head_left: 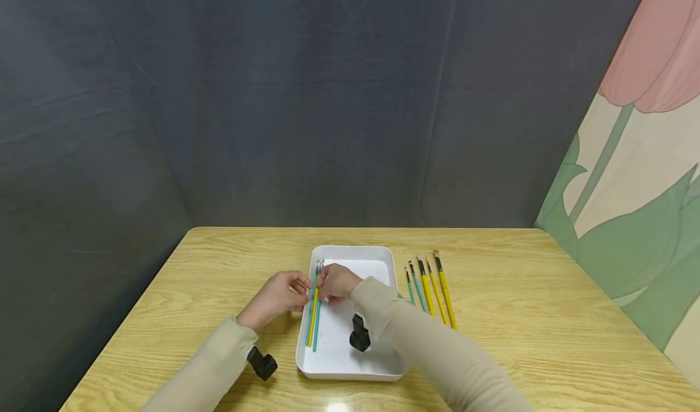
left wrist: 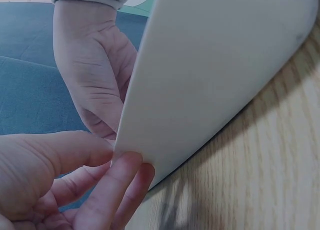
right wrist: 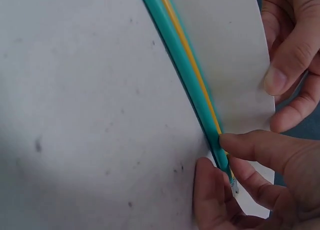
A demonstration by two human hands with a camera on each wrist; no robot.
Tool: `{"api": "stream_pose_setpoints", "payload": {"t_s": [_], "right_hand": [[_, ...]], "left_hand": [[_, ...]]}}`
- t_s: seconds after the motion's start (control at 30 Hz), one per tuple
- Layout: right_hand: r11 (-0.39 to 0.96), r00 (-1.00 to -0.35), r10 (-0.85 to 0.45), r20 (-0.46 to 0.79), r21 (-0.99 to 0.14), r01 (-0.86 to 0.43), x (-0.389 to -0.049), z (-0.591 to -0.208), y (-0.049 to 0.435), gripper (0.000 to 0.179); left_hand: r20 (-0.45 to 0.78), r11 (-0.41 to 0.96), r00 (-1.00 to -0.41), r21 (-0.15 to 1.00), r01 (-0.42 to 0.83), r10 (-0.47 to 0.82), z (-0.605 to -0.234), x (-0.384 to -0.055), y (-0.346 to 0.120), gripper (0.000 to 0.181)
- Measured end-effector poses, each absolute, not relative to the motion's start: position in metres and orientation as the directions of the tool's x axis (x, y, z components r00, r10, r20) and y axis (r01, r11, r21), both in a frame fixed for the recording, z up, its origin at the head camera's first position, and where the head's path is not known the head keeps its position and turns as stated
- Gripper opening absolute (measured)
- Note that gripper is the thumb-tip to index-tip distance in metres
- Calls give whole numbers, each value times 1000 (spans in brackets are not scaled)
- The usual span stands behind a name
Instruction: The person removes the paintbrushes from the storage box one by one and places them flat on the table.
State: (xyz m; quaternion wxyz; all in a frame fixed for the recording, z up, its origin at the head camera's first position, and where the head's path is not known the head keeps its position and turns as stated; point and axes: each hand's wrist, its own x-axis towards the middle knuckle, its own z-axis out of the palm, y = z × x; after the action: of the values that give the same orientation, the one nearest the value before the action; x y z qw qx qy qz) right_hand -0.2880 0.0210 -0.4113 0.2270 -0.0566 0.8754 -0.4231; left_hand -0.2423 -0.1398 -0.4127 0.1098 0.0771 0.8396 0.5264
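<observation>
A white tray (head_left: 339, 358) holds three slim paintbrushes along its left side: a yellow paintbrush (head_left: 314, 318) between two teal ones. With thumb and fingers, my right hand (head_left: 338, 281) pinches the rightmost teal paintbrush (right wrist: 187, 74) toward its metal end, inside the tray. My left hand (head_left: 280, 295) is at the tray's left wall. Its thumb lies at the rim and its fingertips (left wrist: 131, 162) touch the outer side, gripping the wall between them. The right hand partly hides the brush heads in the head view.
Right of the tray, a row of teal and yellow paintbrushes (head_left: 445, 290) lies on the wooden table (head_left: 525, 315), heads pointing away. My right forearm covers some of their lower ends. A dark curtain (head_left: 328, 126) hangs behind the table; a painted wall (head_left: 640, 217) stands at the right.
</observation>
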Motion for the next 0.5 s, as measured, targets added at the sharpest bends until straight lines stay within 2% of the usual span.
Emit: {"api": "stream_pose_setpoints", "payload": {"t_s": [0.5], "right_hand": [[725,-917,-265,-299,-689,15,-288,-414,14,29]], "left_hand": [[-103,428,-962,904,15,253,-413,-243,-139,25]]}}
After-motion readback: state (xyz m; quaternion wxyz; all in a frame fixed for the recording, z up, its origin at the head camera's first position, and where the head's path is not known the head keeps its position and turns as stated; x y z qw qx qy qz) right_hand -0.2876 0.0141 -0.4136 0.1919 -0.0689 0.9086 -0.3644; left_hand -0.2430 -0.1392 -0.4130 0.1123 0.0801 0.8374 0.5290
